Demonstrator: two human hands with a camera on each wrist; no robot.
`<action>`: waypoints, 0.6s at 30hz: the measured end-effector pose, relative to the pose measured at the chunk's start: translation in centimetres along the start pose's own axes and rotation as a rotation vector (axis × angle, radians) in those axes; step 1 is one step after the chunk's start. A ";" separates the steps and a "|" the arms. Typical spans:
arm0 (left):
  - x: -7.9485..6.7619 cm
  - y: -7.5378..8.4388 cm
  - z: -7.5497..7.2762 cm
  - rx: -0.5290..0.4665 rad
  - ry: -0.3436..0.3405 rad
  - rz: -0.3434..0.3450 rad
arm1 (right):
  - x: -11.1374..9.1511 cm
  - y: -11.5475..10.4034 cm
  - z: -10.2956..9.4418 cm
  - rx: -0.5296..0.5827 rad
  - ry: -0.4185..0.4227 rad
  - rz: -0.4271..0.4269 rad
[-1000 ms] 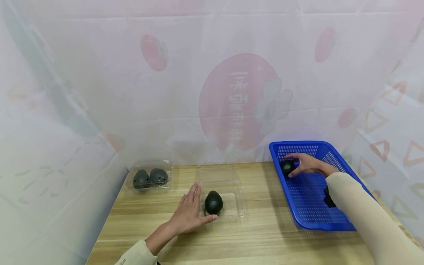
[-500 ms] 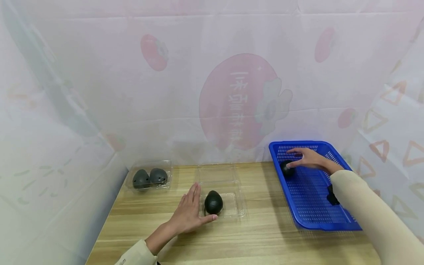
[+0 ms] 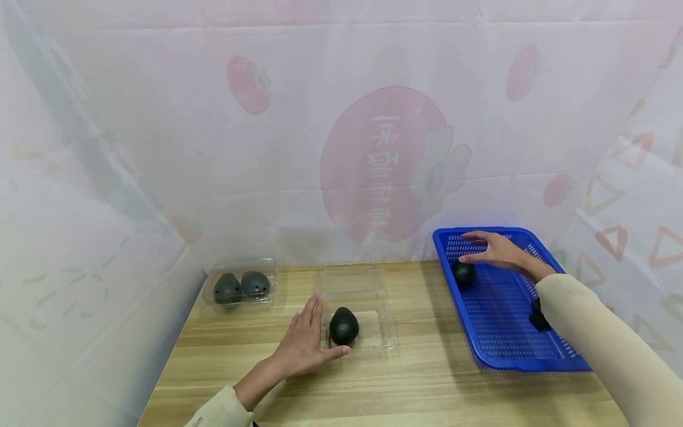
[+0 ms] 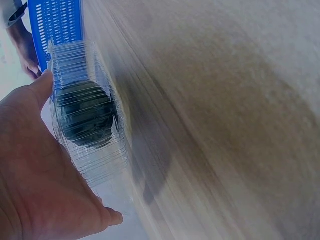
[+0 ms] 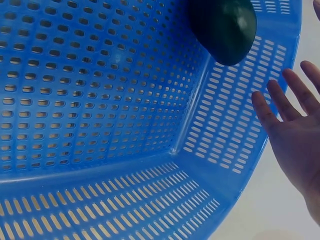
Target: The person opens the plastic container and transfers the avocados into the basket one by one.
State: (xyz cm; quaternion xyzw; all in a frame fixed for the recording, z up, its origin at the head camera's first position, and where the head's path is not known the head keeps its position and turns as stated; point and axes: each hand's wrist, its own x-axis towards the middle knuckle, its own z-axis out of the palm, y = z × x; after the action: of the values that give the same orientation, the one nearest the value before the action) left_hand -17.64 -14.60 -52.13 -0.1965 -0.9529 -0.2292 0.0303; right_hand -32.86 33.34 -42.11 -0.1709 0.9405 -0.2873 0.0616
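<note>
A dark green avocado sits in the left half of a clear plastic clamshell box, whose lid is folded back. My left hand rests against the box's left side, fingers straight and thumb stretched along its front. In the left wrist view that avocado shows through the box's ribbed wall. A second avocado lies at the far left of the blue basket. Over it hovers my right hand, fingers spread and holding nothing. The right wrist view has the hand apart from the avocado.
At the back left stands another clear box with two dark avocados in it. A black object, partly behind my right sleeve, shows at the basket's right side. A printed cloth hangs behind the wooden table.
My right hand has risen and drawn back from around the avocado in the basket, its fingers parting from it. That avocado stays in the basket. My left hand has not moved.
</note>
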 end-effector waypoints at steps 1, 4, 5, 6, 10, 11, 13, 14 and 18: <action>0.0 -0.1 0.1 0.008 -0.004 -0.002 | 0.0 0.0 0.0 0.001 0.003 -0.005; 0.0 -0.2 0.2 0.005 -0.011 -0.013 | 0.0 -0.2 0.1 0.002 0.014 -0.015; 0.1 -0.3 0.3 0.012 -0.021 -0.021 | 0.0 -0.2 0.1 0.005 0.018 -0.016; 0.1 -0.4 0.3 0.009 -0.022 -0.025 | 0.0 -0.3 0.1 0.003 0.021 -0.016; 0.1 -0.5 0.4 0.021 -0.038 -0.042 | 0.0 -0.9 0.3 0.001 0.024 -0.040; 0.1 -0.4 0.4 0.023 -0.037 -0.043 | 0.1 -1.1 0.4 0.002 0.021 -0.050; 0.1 -0.4 0.4 0.031 -0.033 -0.043 | 0.1 -1.4 0.5 0.007 0.014 -0.078; 0.1 -0.4 0.4 0.034 -0.031 -0.041 | 0.1 -1.6 0.6 0.010 0.011 -0.090; 0.1 -0.3 0.3 0.034 -0.028 -0.033 | 0.2 -2.3 0.9 0.003 0.007 -0.129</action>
State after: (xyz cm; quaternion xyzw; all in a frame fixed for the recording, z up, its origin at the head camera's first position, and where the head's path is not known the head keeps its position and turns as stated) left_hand -17.89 -14.70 -52.48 -0.1835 -0.9600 -0.2107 0.0168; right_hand -32.17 31.03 -41.51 -0.2300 0.9272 -0.2928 0.0402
